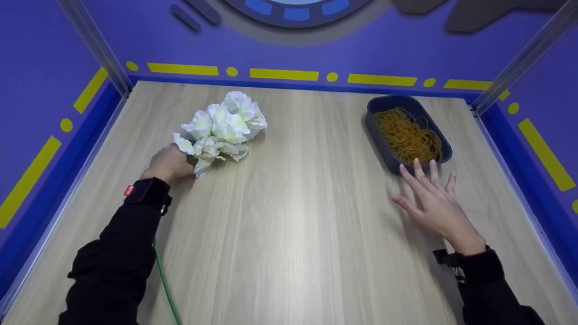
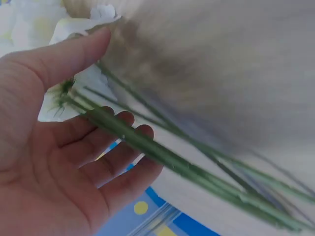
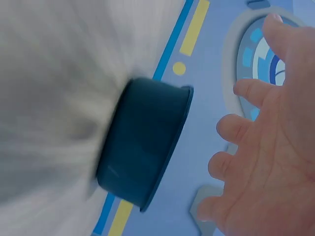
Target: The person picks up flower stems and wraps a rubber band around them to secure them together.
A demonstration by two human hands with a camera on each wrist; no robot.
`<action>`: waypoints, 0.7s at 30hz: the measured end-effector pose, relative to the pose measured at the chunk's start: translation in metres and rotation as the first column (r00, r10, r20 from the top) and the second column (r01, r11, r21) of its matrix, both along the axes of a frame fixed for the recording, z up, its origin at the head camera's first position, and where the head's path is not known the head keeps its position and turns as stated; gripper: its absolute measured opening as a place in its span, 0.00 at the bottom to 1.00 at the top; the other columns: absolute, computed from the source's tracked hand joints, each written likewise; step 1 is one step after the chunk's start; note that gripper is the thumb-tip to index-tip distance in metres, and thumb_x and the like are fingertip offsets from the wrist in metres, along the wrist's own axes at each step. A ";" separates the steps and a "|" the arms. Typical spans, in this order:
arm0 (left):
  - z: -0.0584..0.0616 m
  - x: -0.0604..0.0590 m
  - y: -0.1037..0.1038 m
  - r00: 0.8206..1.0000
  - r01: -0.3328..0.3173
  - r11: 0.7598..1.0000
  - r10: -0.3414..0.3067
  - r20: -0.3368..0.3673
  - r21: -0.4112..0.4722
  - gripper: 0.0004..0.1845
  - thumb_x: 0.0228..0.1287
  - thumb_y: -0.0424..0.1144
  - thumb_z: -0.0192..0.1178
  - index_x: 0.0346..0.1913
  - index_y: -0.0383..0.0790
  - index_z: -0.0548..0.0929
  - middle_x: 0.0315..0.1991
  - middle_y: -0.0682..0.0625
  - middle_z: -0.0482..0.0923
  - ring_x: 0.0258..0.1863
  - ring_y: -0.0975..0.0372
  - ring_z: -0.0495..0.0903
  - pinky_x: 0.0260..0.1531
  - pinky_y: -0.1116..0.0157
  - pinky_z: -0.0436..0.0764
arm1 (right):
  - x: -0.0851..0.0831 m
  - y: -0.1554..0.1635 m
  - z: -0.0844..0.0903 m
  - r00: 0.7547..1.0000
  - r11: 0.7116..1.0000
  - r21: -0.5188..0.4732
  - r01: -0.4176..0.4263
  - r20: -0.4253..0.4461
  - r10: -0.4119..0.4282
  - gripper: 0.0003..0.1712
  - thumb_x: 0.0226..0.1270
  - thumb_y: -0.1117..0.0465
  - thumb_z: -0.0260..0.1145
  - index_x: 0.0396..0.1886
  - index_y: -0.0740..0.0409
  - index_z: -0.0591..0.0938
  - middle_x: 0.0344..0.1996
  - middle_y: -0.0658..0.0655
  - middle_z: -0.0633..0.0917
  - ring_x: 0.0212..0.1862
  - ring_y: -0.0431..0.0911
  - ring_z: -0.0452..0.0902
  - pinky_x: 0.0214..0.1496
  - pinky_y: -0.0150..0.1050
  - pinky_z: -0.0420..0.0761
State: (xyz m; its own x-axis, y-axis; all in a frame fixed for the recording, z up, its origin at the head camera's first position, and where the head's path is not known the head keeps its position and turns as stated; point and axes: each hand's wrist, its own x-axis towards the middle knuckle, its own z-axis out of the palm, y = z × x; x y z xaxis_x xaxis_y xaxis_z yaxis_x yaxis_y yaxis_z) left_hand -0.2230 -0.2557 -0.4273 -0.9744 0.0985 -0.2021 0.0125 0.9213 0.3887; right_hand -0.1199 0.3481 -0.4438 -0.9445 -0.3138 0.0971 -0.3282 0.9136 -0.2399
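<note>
Head view only shows rubber bands (image 1: pixel 408 135) in tray (image 1: pixel 378 131), right hand (image 1: pixel 433 205) fingers spread, left hand (image 1: pixel 169 163) loosely cradling flower stems (image 2: pixel 162 155).

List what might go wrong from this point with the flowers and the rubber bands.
1. The left hand lies open under the green stems, fingers barely curled, so the white flowers may slip or fan apart.
2. The right hand reaches with spread fingers at the near end of the dark tray; a nudge might push it aside.
3. The rubber bands lie tangled, so several may come up together.
</note>
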 end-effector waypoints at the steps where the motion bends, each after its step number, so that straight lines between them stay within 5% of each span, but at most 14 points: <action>1: -0.001 -0.002 0.002 1.000 -0.016 1.000 0.016 0.004 0.011 0.24 0.59 0.43 0.64 0.46 0.22 0.78 0.50 0.25 0.77 0.45 0.38 0.77 0.49 0.41 0.75 | 0.000 -0.002 -0.001 1.000 1.000 0.000 -0.006 -0.001 0.006 0.45 0.74 0.38 0.59 0.82 0.44 0.52 0.79 0.66 0.48 0.79 0.66 0.30 0.67 0.74 0.21; 8: -0.009 -0.009 0.011 0.996 -0.084 0.990 0.082 0.028 0.114 0.18 0.58 0.37 0.56 0.45 0.23 0.76 0.48 0.27 0.76 0.40 0.44 0.72 0.48 0.44 0.76 | 0.000 -0.013 -0.003 1.000 0.999 0.035 -0.019 -0.015 0.020 0.45 0.74 0.36 0.59 0.82 0.44 0.53 0.80 0.64 0.50 0.79 0.65 0.32 0.70 0.72 0.24; 16: -0.008 -0.015 0.025 0.994 0.039 0.991 -0.051 0.095 0.130 0.28 0.71 0.40 0.46 0.67 0.24 0.70 0.66 0.26 0.68 0.59 0.43 0.70 0.66 0.45 0.67 | 0.001 -0.018 -0.006 0.999 0.998 0.026 -0.051 -0.015 0.051 0.44 0.75 0.38 0.59 0.82 0.44 0.53 0.79 0.66 0.50 0.78 0.69 0.34 0.72 0.69 0.25; 19: -0.006 -0.013 0.029 0.989 0.022 0.973 -0.055 0.137 0.231 0.25 0.69 0.36 0.42 0.63 0.24 0.71 0.59 0.28 0.72 0.54 0.43 0.73 0.55 0.50 0.75 | 0.001 -0.021 -0.007 0.998 0.998 0.017 -0.056 -0.012 0.056 0.44 0.75 0.38 0.59 0.82 0.45 0.54 0.79 0.66 0.50 0.78 0.68 0.34 0.73 0.68 0.27; 21: -0.006 -0.012 0.034 0.982 -0.036 0.936 -0.033 0.188 0.352 0.21 0.66 0.32 0.41 0.56 0.24 0.74 0.46 0.32 0.76 0.42 0.47 0.77 0.43 0.56 0.79 | 0.000 -0.023 -0.006 0.998 0.998 0.014 -0.058 -0.010 0.058 0.44 0.75 0.38 0.59 0.82 0.46 0.55 0.79 0.66 0.50 0.78 0.68 0.34 0.74 0.68 0.29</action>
